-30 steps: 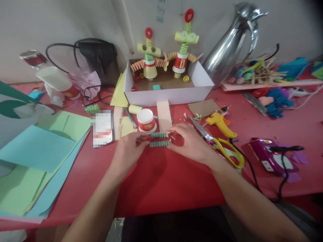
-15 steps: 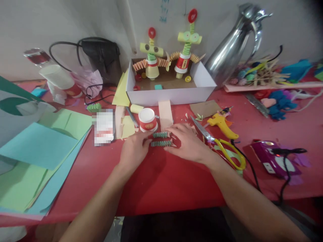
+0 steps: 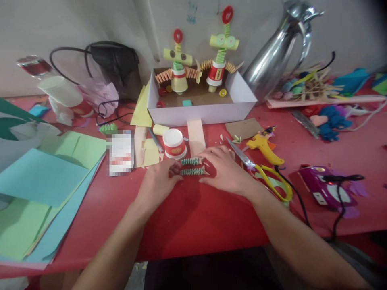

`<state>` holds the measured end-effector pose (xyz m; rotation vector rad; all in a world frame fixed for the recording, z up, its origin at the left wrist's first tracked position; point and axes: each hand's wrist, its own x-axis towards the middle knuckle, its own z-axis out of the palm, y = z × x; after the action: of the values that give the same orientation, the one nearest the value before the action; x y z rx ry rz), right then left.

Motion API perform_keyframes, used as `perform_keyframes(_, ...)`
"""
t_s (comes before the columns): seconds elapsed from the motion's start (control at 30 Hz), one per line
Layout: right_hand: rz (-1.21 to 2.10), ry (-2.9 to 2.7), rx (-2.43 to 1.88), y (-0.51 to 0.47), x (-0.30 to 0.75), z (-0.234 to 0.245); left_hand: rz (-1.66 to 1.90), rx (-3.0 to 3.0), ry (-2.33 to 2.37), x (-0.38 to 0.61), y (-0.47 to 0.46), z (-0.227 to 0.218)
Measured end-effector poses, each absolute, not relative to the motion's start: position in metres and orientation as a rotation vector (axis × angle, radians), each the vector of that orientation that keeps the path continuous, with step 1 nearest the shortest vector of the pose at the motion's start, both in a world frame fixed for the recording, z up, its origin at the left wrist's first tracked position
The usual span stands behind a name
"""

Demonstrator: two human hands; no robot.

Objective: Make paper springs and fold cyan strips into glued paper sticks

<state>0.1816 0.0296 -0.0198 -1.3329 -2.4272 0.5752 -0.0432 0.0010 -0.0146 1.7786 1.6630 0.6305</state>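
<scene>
Two green accordion-folded paper strips, an upper one [image 3: 190, 161] and a lower one [image 3: 192, 171], lie side by side on the red table, with pale pointed pieces at their right ends. At their left ends is my left hand [image 3: 160, 181], its fingers curved and the thumb apart from them. My right hand [image 3: 225, 171] rests around the right ends, thumb and fingers spread apart. Whether the fingertips touch the strips is hard to see. Just behind the strips stands an upturned red and white paper cup [image 3: 174, 144], beside a flat pale paper strip [image 3: 196, 137].
Yellow-handled scissors [image 3: 272, 181] and a yellow glue gun [image 3: 266, 151] lie to the right, near a purple power socket [image 3: 325, 187]. Behind, a white box [image 3: 202, 114] holds two paper-cup figures. Coloured paper sheets [image 3: 45, 173] cover the left; a metal jug [image 3: 278, 52] leans at the back.
My left thumb has moved down, slightly away from the fingers. My right hand and the two folded strips stay nearly in place, while the whole view shifts a little.
</scene>
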Motion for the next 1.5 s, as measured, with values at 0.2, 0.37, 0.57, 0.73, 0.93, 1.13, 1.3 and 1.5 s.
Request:
perform_keyframes(0.2,0.497,-2.395,-1.308,0.026,0.181,-0.021,0.605,1.859,1.618,-0.04,0.001,-0.021)
perform_keyframes(0.37,0.422,-2.42,-1.282,0.02,0.176,-0.018,0.642,1.921,1.581,-0.036,0.0,-0.014)
perform_keyframes(0.57,0.542,-2.242,-1.215,0.011,0.173,-0.002,0.893,1.461,1.27,-0.034,-0.004,-0.003)
perform_keyframes(0.73,1.227,-1.831,-1.075,0.01,0.172,0.001,0.997,1.251,1.091,-0.032,-0.007,-0.001)
perform_keyframes(0.93,1.755,-1.471,-0.826,0.007,0.161,-0.004,1.066,1.172,1.01,-0.023,-0.009,-0.006)
perform_keyframes(1.13,1.817,-1.48,-0.783,0.004,0.153,-0.011,1.094,1.172,0.972,-0.024,-0.011,-0.006)
perform_keyframes(1.3,1.774,-1.575,-0.728,0.003,0.152,-0.013,1.041,1.082,0.873,-0.024,-0.009,-0.006)
perform_keyframes(1.5,1.469,-1.954,-0.825,0.009,0.164,-0.002,1.085,1.004,0.833,-0.023,-0.01,-0.006)
